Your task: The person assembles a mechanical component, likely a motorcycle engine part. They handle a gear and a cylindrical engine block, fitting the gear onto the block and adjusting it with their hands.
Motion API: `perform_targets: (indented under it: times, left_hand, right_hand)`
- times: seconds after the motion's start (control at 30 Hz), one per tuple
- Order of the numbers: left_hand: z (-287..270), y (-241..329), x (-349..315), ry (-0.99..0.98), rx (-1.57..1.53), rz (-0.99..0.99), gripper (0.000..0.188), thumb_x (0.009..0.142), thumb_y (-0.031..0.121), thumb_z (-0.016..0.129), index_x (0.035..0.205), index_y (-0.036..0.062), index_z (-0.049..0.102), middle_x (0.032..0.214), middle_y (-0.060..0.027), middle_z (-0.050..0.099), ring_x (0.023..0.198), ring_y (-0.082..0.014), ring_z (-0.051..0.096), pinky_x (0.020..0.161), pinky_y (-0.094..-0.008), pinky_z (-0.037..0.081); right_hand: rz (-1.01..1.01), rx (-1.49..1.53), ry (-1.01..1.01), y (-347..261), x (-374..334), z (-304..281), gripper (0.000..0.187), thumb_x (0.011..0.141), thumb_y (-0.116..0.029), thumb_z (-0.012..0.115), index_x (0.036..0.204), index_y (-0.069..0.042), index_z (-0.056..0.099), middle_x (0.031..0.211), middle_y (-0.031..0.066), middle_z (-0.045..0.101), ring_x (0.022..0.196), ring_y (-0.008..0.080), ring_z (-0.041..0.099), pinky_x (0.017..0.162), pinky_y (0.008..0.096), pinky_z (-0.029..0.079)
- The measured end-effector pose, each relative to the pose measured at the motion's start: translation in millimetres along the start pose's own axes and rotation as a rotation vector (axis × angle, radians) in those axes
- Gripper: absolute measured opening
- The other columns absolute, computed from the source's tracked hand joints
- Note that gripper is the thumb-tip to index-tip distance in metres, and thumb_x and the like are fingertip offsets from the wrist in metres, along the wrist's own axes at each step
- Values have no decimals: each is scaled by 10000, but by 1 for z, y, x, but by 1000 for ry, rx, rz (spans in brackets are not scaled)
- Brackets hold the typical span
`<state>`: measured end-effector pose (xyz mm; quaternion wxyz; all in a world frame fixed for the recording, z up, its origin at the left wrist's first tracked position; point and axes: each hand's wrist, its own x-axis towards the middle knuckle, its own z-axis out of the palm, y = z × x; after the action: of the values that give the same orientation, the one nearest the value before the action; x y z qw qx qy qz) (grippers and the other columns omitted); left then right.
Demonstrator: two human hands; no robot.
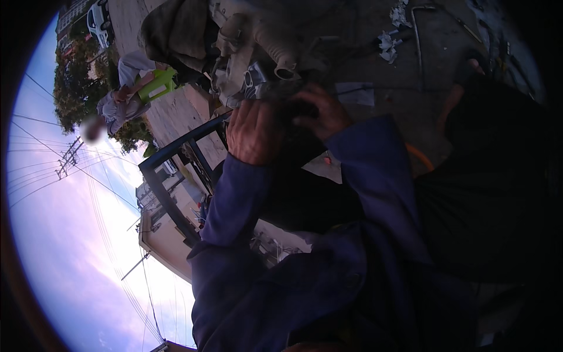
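Note:
My left hand (252, 134) is closed, its fingers curled over with the back of the hand toward me. Close beside it on the right, my right hand (328, 112) has its fingers bent inward around something dark. What lies between the two hands is in deep shadow, and I cannot make it out. Just beyond them are greyish machine parts: a silver metal piece with a round opening (255, 76) and a ribbed hose-like tube (275, 46) whose open end points toward my hands.
A dark metal frame (169, 202) stands left of my arms. Dark cloth (170, 32) lies beyond. Rightward are a bent metal rod (418, 50), crumpled paper (388, 47), a pale sheet (355, 94) and an orange hose (420, 157). Another person (130, 97) is near a green plastic seat (158, 85).

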<state>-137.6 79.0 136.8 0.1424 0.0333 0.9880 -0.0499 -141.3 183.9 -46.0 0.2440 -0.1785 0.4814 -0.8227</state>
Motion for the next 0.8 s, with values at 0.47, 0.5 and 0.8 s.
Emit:
perform_targets:
  times: [0.47,0.5,0.8]
  left_hand:
    - [4,-6,-2,-55,13,15,426,712,60,755,1124,84,650,958,-118,669,943,-330,643,804,-434,540]
    - [5,-6,0,-32,7,34,431,715,60,752,1133,86,650,954,-124,668,936,-332,644,799,-435,541]
    - [2,6,10,-8,55,124,331,792,67,650,1121,104,657,923,-92,691,919,-297,652,778,-431,546]
  right_hand:
    - [70,-212,4,-11,-3,9,437,783,16,715,1201,-49,606,1352,201,540,1254,412,553,1028,457,503]
    - [84,-215,12,-11,-5,10,455,783,24,707,1220,-48,598,1382,209,526,1275,419,540,1037,458,501]
    - [-132,-323,161,-10,-12,11,428,729,35,709,1140,-27,606,1198,193,587,1110,386,633,907,422,548]
